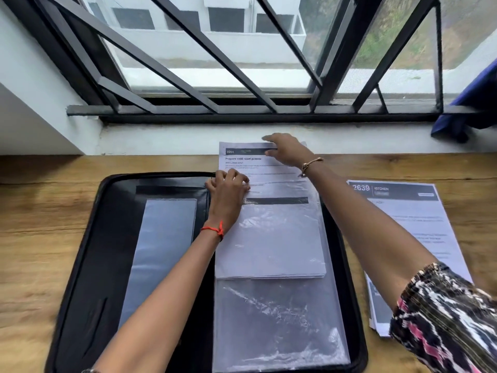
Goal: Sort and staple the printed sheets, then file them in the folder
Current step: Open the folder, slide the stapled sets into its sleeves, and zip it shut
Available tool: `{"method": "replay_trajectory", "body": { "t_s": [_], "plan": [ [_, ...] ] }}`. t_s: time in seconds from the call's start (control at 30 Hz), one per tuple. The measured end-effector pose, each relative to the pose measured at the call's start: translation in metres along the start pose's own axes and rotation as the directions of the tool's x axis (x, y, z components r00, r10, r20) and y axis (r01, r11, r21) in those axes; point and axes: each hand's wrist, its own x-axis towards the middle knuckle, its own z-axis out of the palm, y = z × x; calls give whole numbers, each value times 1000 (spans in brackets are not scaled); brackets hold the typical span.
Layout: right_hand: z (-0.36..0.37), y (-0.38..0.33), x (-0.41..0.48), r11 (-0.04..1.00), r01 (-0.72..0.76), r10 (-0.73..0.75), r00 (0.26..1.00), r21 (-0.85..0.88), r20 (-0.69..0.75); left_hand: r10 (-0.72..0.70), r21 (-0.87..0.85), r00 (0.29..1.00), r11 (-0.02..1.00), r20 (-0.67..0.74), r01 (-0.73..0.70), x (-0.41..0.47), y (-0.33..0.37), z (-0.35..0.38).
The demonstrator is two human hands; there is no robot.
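Wooden desk (35, 224), folder (88, 265) cropped, sheet (269, 170) text blurred

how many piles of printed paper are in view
2: the 3564 pile on the right half of the open folder; the 2639 pile on the table right of it. More may be hidden underneath.

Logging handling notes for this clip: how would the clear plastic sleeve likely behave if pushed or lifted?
Probably floppy: the clear sleeve shows wrinkles. Likely slippery, being glossy; the left hand holds its mouth while the right hand grips the sheets, partly inside.
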Motion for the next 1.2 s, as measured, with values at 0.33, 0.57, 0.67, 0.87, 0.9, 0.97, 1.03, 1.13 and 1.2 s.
{"method": "replay_trajectory", "body": {
  "t_s": [0.33, 0.57, 0.67, 0.87, 0.9, 0.97, 1.03, 1.13, 1.2],
  "plan": [
    [9, -20, -4, 1000, 6, -6, 996, -4, -88, -45, 41, 996, 998, -72, 48, -2, 0, 0],
    [5, -26, -22, 1000, 8, -8, 999, 6, 36, -4, -69, 994, 998, -105, -4, -1, 4, -2],
    [5, -28, -27, 1000, 9, -10, 997, 14, 79, 8, -126, 996, 992, -93, -19, 0, 7, -5],
    [7, -29, -39, 1000, -16, 16, 994, 5, 107, -2, -140, 997, 990, -77, -9, -2, 12, -7],
    [6, -31, -40, 1000, -20, 21, 995, -3, 99, -6, -142, 997, 990, -83, -5, -1, 12, -8],
    [4, -33, -42, 1000, -21, 23, 996, -17, 89, -13, -139, 996, 990, -87, 1, 1, 12, -8],
    [1, -35, -45, 999, -21, 23, 995, -26, 99, -19, -147, 996, 989, -82, 7, 1, 13, -8],
    [3, -34, -47, 999, -20, 25, 992, -36, 124, -19, -161, 997, 987, -81, 5, 0, 15, -6],
    [6, -34, -46, 999, -21, 25, 994, -42, 110, -25, -168, 996, 986, -83, 11, -1, 14, -6]
  ]
}}
